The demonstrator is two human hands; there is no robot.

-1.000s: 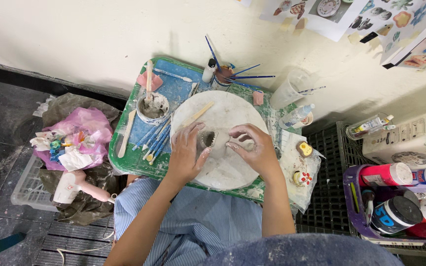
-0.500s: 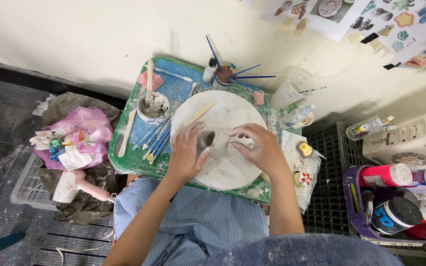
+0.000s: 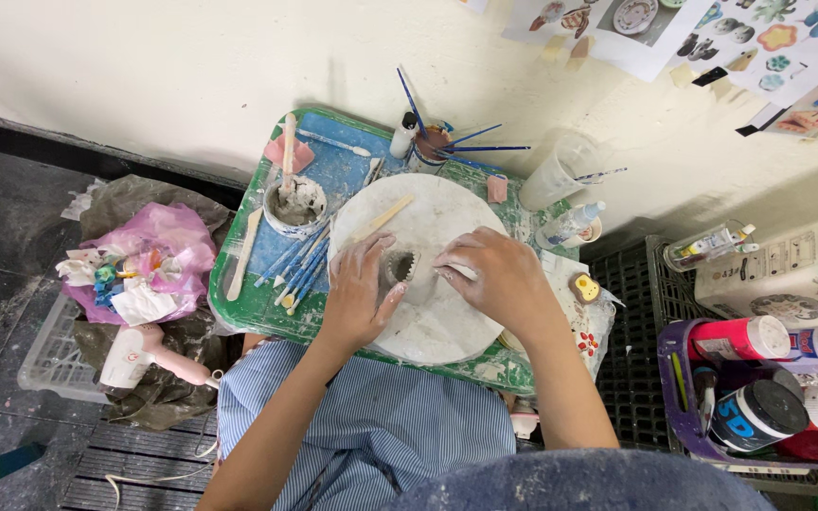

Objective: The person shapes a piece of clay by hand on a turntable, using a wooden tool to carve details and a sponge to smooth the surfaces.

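Clay is being handled at the middle of a round white wheel point(image 3: 428, 322), which rests on a green tray point(image 3: 239, 308) smeared with blue and white. The clay piece point(image 3: 407, 274) is a small grey cup-like form, open at the top, and it is flanked by both hands. The left hand point(image 3: 357, 293) is laid flat beside it with the fingers spread loosely and the thumb brought up against the near wall of the piece; nothing is enclosed in this hand. The right hand point(image 3: 494, 279) is cupped palm down on the other side, its fingers curled inward toward the piece. Whether the fingertips touch the clay or a small tool is pinched there cannot be told, as that spot is hidden under the knuckles.

A wooden stick point(image 3: 382, 218) is seen lying on the wheel's far part. To the left of the wheel a white bowl point(image 3: 295, 205) of slip is placed with a tool standing in it, and a row of blue-handled tools point(image 3: 297, 263) lies just beside it. A cup of brushes point(image 3: 431, 144) is set at the tray's far edge, near a clear plastic cup point(image 3: 560, 172). Off the tray, a pink bag point(image 3: 149, 260) of scraps is seen on the floor side, and paint jars point(image 3: 759, 378) are kept in a purple basket at the right
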